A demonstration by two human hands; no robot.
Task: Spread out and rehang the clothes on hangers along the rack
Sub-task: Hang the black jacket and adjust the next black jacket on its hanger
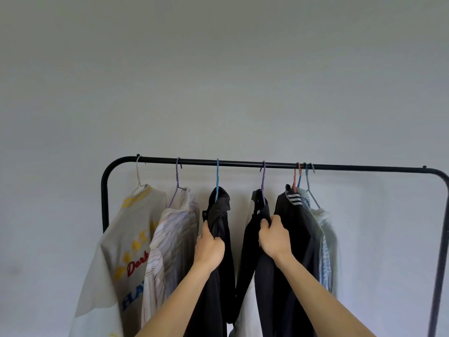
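On the rack [243, 164], the four garments from nine o'clock to centre already hang spaced apart. The left hand [210, 248] is closed on the black shirt [218, 215]; the right hand [274, 237] is closed on the dark garment [257, 207]. Toward three o'clock, three bunched hangers [302, 171] seemingly remain, with bare rail beyond.

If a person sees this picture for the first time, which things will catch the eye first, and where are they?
Two bare hands reach up in the middle: the left hand grips a black garment on a blue hanger, and the right hand grips the dark garment beside it. At the far left of the black rack hangs a pale T-shirt with coloured lettering. Three hangers crowd together right of centre.
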